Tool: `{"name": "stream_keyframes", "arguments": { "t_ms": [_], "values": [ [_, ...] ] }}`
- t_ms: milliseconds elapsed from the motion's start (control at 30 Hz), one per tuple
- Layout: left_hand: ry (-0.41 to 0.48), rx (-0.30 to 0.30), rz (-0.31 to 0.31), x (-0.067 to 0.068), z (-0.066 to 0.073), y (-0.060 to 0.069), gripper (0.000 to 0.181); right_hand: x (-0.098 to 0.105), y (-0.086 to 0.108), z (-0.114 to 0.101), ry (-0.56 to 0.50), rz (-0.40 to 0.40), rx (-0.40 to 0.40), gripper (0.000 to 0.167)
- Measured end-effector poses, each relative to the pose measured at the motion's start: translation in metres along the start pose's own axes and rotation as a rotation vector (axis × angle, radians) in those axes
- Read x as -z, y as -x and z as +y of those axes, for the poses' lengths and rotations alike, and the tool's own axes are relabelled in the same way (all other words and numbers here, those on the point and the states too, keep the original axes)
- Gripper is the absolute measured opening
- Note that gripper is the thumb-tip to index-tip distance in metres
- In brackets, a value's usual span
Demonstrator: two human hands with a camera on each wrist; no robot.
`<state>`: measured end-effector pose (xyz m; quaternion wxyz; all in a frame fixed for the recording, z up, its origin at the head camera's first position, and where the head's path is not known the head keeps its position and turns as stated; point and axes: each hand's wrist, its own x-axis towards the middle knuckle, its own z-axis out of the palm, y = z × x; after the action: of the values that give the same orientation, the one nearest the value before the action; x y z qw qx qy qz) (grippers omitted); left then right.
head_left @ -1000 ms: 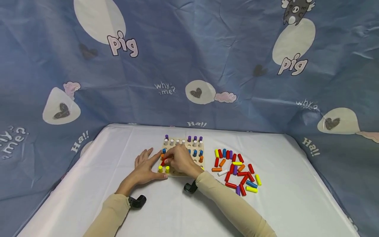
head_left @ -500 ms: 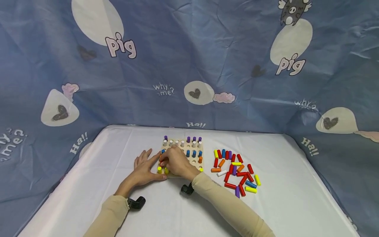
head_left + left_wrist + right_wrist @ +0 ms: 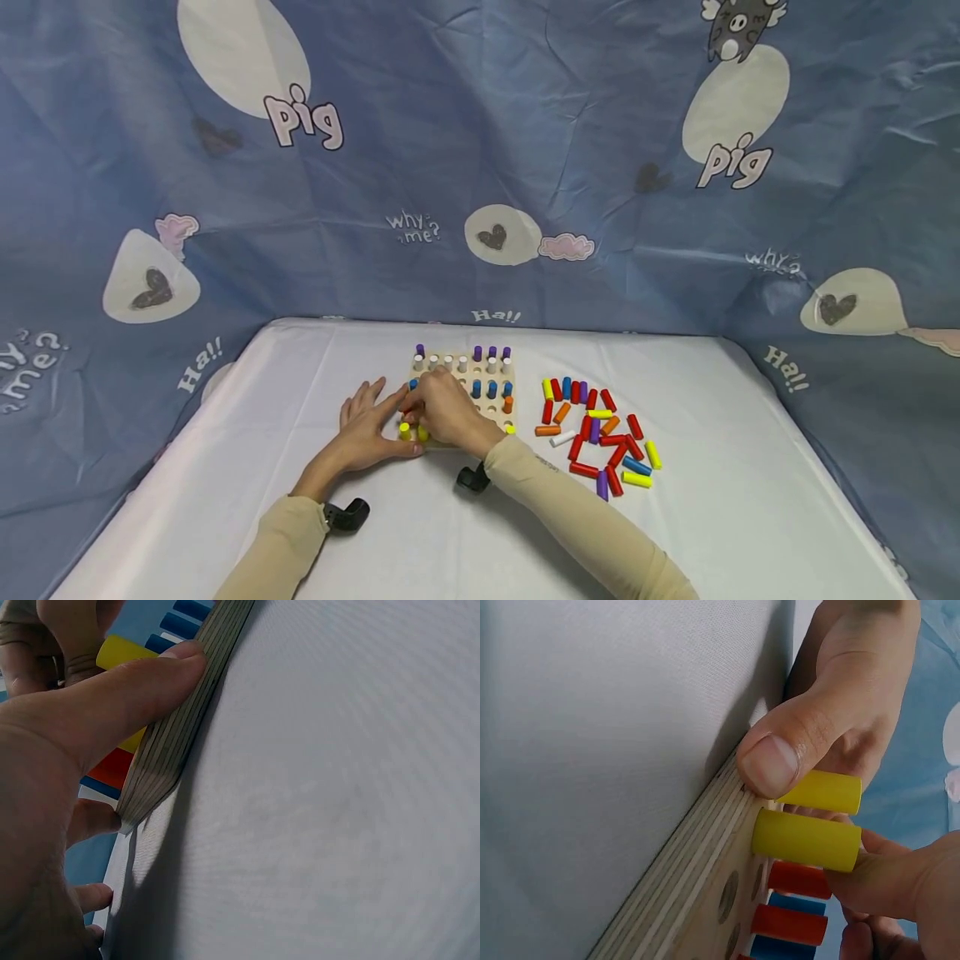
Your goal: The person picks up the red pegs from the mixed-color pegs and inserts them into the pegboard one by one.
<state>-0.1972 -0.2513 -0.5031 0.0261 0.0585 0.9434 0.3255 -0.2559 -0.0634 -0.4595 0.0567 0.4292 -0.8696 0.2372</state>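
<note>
A square wooden pegboard (image 3: 705, 847) lies on the table, with pegs standing in coloured rows. My left hand (image 3: 367, 429) is spread at its near left corner; the thumb presses the near edge and a fingertip touches the left side. Over the board's left part, my right hand (image 3: 446, 408) pinches a red peg (image 3: 799, 879), which stands at the board behind the yellow pegs (image 3: 806, 838). In the right wrist view a fingertip meets that peg's end; its seating depth is unclear. The right hand hides much of the board's middle in the head view.
Loose red, yellow, orange, blue, purple and white pegs lie in a scattered group right of the board, among them a blue peg (image 3: 637, 466) and a white peg (image 3: 562, 438). White cloth (image 3: 750, 467) covers the table; a printed blue curtain (image 3: 420, 283) hangs behind.
My right hand has lowered slightly and moved a little left; the red peg it pinches, visibly tilted before, is now mostly hidden in the head view. The left hand keeps its place at the corner.
</note>
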Motion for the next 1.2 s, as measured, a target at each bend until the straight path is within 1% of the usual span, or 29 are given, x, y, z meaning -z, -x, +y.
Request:
{"name": "stream_keyframes", "arguments": {
  "t_ms": [100,200,267,367,467,567,667,733,833,933,1067,1200],
  "values": [
    [0.005,-0.001,-0.006,0.000,0.000,0.000,0.114,0.003,0.003,0.002,-0.034,0.003,0.017,0.013],
    [0.002,0.004,-0.010,0.000,0.001,-0.001,0.114,0.010,0.006,0.007,-0.114,0.028,0.023,0.016],
    [-0.004,0.007,-0.012,-0.001,0.001,-0.001,0.114,0.018,0.009,0.013,-0.177,0.054,0.008,0.016],
    [-0.008,0.006,-0.012,-0.001,0.002,-0.003,0.115,0.037,0.015,0.025,-0.213,0.100,-0.031,0.017],
    [-0.018,0.008,-0.007,-0.002,0.002,-0.003,0.115,0.058,0.023,0.043,-0.181,0.135,-0.070,0.016],
    [-0.027,0.015,-0.005,-0.003,0.001,-0.003,0.116,0.077,0.034,0.064,-0.141,0.164,-0.085,0.016],
    [-0.030,0.025,-0.002,-0.002,0.000,-0.001,0.116,0.091,0.048,0.084,-0.107,0.190,-0.096,0.017],
    [-0.031,0.026,-0.002,-0.002,0.000,-0.001,0.116,0.097,0.059,0.094,-0.095,0.191,-0.115,0.017],
    [-0.027,0.028,-0.005,-0.001,0.000,-0.001,0.116,0.101,0.076,0.106,-0.072,0.170,-0.160,0.019],
    [-0.025,0.032,-0.006,0.000,-0.001,0.000,0.116,0.098,0.091,0.114,-0.047,0.131,-0.210,0.021],
    [-0.020,0.035,-0.005,0.000,0.000,-0.001,0.116,0.089,0.106,0.126,-0.021,0.088,-0.265,0.024],
    [-0.014,0.034,-0.010,0.000,0.002,-0.002,0.116,0.083,0.116,0.134,-0.012,0.084,-0.293,0.025]
  ]
}}
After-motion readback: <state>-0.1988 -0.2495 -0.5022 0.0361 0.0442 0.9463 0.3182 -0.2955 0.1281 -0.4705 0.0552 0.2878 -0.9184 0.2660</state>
